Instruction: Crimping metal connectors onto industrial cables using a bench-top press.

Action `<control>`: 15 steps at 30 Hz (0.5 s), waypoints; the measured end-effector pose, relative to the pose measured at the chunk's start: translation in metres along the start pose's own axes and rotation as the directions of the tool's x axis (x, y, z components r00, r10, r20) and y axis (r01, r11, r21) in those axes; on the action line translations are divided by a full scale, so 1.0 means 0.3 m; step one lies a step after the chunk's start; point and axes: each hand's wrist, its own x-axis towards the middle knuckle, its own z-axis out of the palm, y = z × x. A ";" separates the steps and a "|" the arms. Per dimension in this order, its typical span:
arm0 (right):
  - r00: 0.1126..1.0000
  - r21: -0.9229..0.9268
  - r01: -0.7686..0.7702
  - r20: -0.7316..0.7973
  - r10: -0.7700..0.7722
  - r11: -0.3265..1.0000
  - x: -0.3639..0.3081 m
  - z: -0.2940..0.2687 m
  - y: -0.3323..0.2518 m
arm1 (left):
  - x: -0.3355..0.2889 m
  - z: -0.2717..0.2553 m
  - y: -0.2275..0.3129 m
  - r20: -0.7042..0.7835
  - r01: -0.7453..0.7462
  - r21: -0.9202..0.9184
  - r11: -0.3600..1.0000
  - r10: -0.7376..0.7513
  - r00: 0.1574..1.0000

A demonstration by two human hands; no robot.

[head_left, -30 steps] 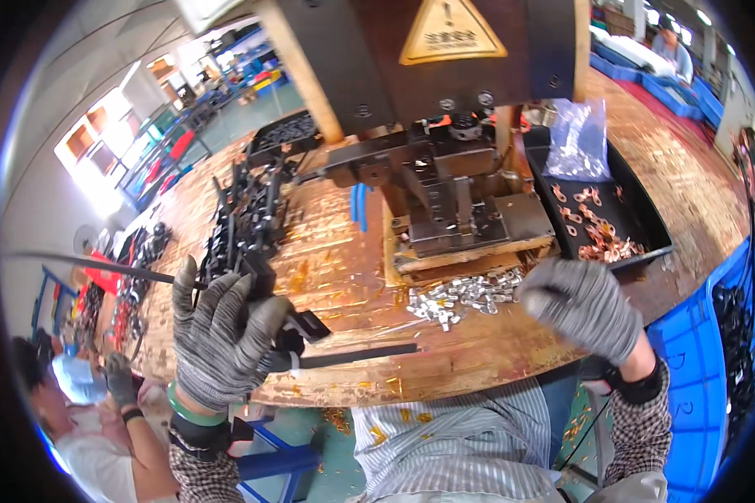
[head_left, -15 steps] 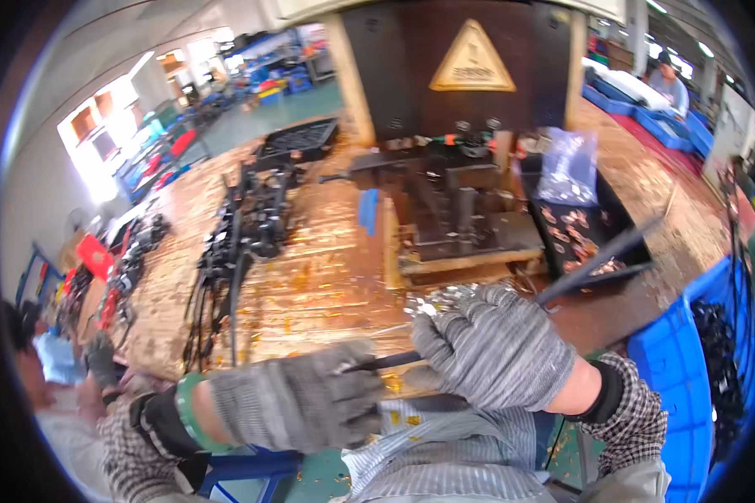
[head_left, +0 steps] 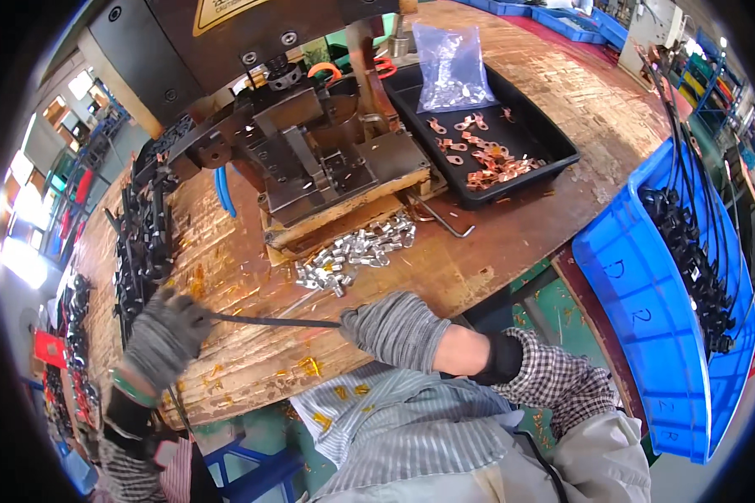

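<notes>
Black cable (head_left: 273,320) is being held between the gripping fingers of left hand (head_left: 164,337) and right hand (head_left: 401,329). Steady guiding is seemingly being required next.

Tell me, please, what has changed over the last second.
The right hand moved left from beside the silver terminals and took hold of a black cable, now spanning to the left hand. The camera view turned right; the terminals and black tray stayed in place.
</notes>
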 end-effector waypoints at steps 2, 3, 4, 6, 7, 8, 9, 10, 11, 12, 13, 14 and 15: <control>0.996 -0.086 -0.036 -0.086 0.028 0.996 -0.048 0.023 0.065 | 0.272 0.036 0.175 0.031 -0.375 0.261 0.889 0.381 0.924; 0.996 -0.075 -0.007 -0.089 0.001 0.997 -0.048 0.018 0.057 | 0.290 0.044 0.268 -0.102 -0.375 0.071 0.924 0.381 0.919; 0.994 -0.072 0.024 -0.101 -0.031 0.997 -0.045 0.007 0.046 | 0.301 0.092 0.317 -0.082 -0.320 -0.108 0.941 0.312 0.946; 0.994 0.022 0.032 -0.105 -0.030 0.999 -0.038 -0.042 0.024 | 0.306 0.211 0.326 -0.062 -0.240 -0.284 0.928 0.232 0.971; 0.995 0.022 0.028 -0.096 -0.026 0.999 -0.046 -0.049 0.033 | 0.322 0.284 0.316 -0.028 -0.213 -0.468 0.857 0.227 0.974; 0.998 -0.085 0.058 -0.034 -0.062 0.995 -0.057 -0.059 0.041 | 0.332 0.316 0.314 0.003 -0.181 -0.634 0.752 0.237 0.971; 0.995 -0.187 0.095 0.033 -0.090 0.978 -0.072 -0.066 0.052 | 0.332 0.324 0.312 0.000 -0.189 -0.641 0.744 0.247 0.969; 0.989 -0.203 0.147 0.042 -0.141 0.968 -0.098 -0.057 0.060 | 0.331 0.320 0.312 0.033 -0.191 -0.585 0.788 0.258 0.966; 0.990 -0.204 0.140 0.049 -0.133 0.969 -0.114 -0.055 0.060 | 0.331 0.316 0.314 0.069 -0.191 -0.526 0.829 0.265 0.962; 0.982 -0.250 0.183 0.006 -0.188 0.951 -0.126 -0.054 0.060 | 0.333 0.310 0.315 0.074 -0.209 -0.492 0.845 0.280 0.957; 0.969 -0.296 0.224 -0.035 -0.245 0.928 -0.135 -0.056 0.063 | 0.332 0.318 0.314 0.074 -0.211 -0.498 0.841 0.283 0.956; 0.955 -0.350 0.249 -0.066 -0.288 0.903 -0.143 -0.064 0.069 | 0.325 0.327 0.311 0.047 -0.218 -0.500 0.838 0.278 0.959; 0.956 -0.349 0.248 -0.061 -0.286 0.904 -0.147 -0.073 0.074 | 0.322 0.333 0.309 0.021 -0.225 -0.502 0.835 0.271 0.962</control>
